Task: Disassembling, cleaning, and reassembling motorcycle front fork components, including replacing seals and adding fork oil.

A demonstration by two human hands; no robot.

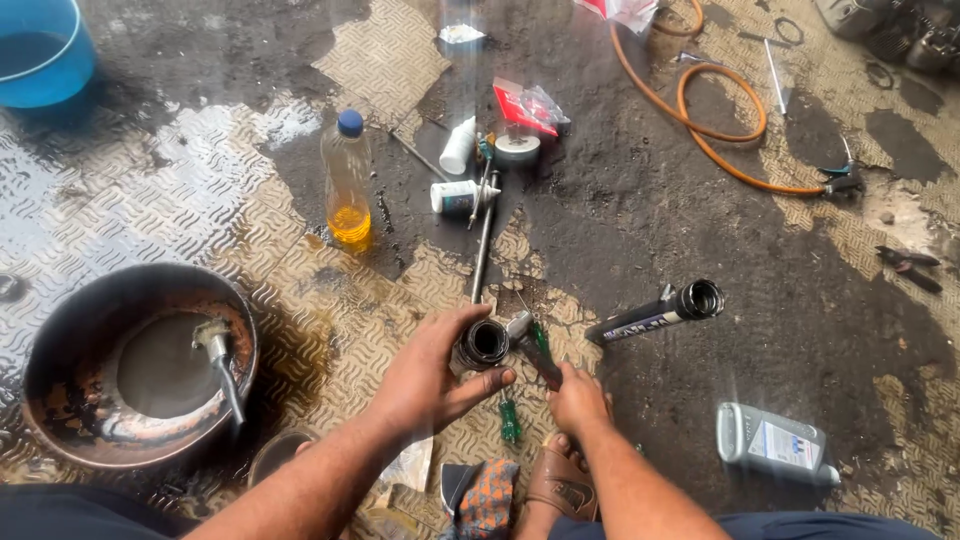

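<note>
A basin lies left of the hands, a bottle beyond, a can right.

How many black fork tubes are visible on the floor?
2: one black fork tube stands upright in the left hand; another black fork tube lies to its right. Others may be hidden.

Left hand around black tube

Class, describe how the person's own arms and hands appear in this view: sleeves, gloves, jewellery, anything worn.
Both forearms are bare, with no sleeves in view. The left hand and the right hand wear no gloves, and no watch, ring or bracelet shows.
</note>
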